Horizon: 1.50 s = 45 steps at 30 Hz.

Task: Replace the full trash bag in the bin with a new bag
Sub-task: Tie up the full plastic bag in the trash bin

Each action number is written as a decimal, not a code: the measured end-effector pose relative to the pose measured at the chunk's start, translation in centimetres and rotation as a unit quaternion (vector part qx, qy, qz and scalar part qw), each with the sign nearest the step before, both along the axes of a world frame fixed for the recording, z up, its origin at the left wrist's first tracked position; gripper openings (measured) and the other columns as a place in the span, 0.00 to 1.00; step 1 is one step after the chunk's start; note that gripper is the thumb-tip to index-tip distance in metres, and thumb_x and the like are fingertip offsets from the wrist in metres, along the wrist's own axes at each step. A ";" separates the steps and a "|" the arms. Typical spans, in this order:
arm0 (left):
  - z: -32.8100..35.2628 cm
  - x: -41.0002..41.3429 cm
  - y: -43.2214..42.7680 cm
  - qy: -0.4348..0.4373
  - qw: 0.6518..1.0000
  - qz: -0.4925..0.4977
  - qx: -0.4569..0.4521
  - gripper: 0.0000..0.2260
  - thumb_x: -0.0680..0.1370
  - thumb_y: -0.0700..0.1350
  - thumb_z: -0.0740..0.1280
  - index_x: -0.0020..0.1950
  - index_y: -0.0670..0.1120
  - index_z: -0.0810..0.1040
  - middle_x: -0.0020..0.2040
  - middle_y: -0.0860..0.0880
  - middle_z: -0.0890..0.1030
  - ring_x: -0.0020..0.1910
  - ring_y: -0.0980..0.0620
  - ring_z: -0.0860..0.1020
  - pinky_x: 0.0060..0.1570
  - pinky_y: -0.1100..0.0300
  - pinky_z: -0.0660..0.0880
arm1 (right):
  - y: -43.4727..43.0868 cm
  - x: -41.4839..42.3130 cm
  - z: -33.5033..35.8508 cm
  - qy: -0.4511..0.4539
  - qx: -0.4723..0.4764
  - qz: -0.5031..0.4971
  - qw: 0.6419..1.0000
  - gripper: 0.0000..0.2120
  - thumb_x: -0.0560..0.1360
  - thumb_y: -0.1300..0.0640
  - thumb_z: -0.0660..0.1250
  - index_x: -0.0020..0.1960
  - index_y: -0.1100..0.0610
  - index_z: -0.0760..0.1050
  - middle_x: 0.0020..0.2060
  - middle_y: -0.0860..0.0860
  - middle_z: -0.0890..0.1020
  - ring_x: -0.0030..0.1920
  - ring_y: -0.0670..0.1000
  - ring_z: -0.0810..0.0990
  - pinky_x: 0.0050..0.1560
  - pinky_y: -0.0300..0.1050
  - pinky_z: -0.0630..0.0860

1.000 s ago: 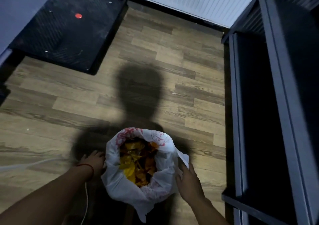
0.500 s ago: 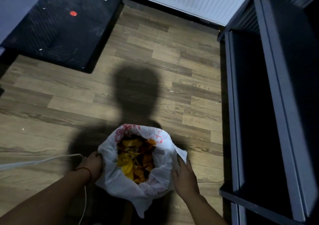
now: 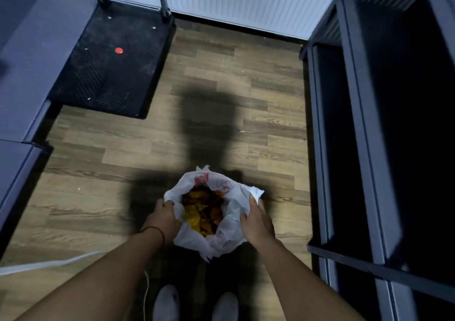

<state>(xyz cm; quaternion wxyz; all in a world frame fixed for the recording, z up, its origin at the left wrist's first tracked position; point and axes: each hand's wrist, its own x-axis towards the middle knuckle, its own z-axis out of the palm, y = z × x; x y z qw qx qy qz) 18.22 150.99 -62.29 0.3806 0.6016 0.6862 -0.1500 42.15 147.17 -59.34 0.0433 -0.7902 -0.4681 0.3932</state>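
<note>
White plastic: the trash bag (image 3: 229,232) sits low on the wooden floor (image 3: 221,79) in front of the person's shoes (image 3: 166,304), its mouth open and yellow-orange scraps (image 3: 202,212) showing inside.
Bin: hidden in shadow under the bag; I cannot make out its rim or walls.
Left hand (image 3: 162,218): curled shut around the bag's left rim, a red thread (image 3: 157,232) at the wrist.
Right hand (image 3: 257,223): fingers folded over the bunched right edge of the bag, gripping it.
Step in hand: by my reading, gathering the rim of the full bag so it can come out of the bin; no new bag is visible.
Next move: probably drawing both edges together over the scraps and lifting straight up, evenly, since the thin film could tear or spill if one side leads.
Change from a second ago: both hands lay outside the bag then, down at its sides; now they have closed on the rim, and the mouth is narrower and more crumpled. The view has also pulled back, bringing the shoes into sight.
Surroundings: dark shelving (image 3: 364,148) at right, a black mat (image 3: 110,69) at upper left.
</note>
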 end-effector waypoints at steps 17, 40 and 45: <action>9.0 3.7 -0.2 -0.130 0.958 0.254 0.008 0.11 0.78 0.49 0.65 0.49 0.43 0.81 0.42 0.44 0.82 0.42 0.47 0.80 0.47 0.52 0.78 | -4.4 -2.9 7.8 0.041 0.069 0.031 0.996 0.20 0.81 0.53 0.59 0.72 0.46 0.66 0.66 0.50 0.72 0.60 0.50 0.76 0.54 0.42 0.74; 9.0 4.1 -0.7 -0.250 0.965 0.079 -0.031 0.21 0.74 0.36 0.69 0.64 0.54 0.74 0.61 0.54 0.74 0.57 0.57 0.73 0.53 0.61 0.78 | -1.6 -6.8 7.1 0.131 0.084 -0.108 0.982 0.14 0.82 0.56 0.58 0.67 0.50 0.71 0.58 0.48 0.75 0.53 0.44 0.75 0.41 0.27 0.69; 8.7 3.9 -0.5 -0.315 0.945 0.067 -0.060 0.24 0.74 0.33 0.69 0.66 0.50 0.67 0.59 0.49 0.77 0.53 0.52 0.79 0.47 0.61 0.80 | 1.5 -7.2 7.0 0.184 -0.048 -0.080 0.979 0.14 0.81 0.52 0.60 0.66 0.53 0.73 0.60 0.53 0.79 0.50 0.49 0.77 0.42 0.38 0.74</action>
